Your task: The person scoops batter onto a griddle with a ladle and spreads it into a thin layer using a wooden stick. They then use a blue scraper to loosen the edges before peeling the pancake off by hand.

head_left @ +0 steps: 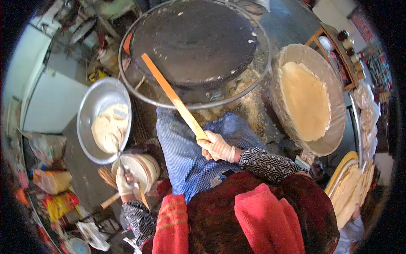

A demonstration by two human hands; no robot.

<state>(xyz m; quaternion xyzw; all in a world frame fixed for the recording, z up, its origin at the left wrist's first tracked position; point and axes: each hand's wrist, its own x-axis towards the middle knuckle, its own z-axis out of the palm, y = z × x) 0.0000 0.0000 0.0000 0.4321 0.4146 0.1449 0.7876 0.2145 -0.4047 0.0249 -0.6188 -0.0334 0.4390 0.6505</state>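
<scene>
My right hand point(218, 147), in a pale glove, is wrapped round the lower end of a long flat wooden stick point(172, 94). The stick's upper end lies over the near left part of a large round dark griddle point(194, 40). At the left, my gloved left hand point(124, 180) is closed on a thin metal handle point(120, 160) that reaches into a metal bowl point(84, 137). Pale batter point(109, 129) lies in that bowl; the tool's far end is hidden in it.
A metal ring point(196, 106) surrounds the griddle. On the right stands a plastic-lined basket point(338, 101) with a round flat pale sheet point(304, 103). Another person's hand point(356, 211) touches stacked sheets point(349, 192) at lower right. A white bucket point(150, 167) stands beside my left hand.
</scene>
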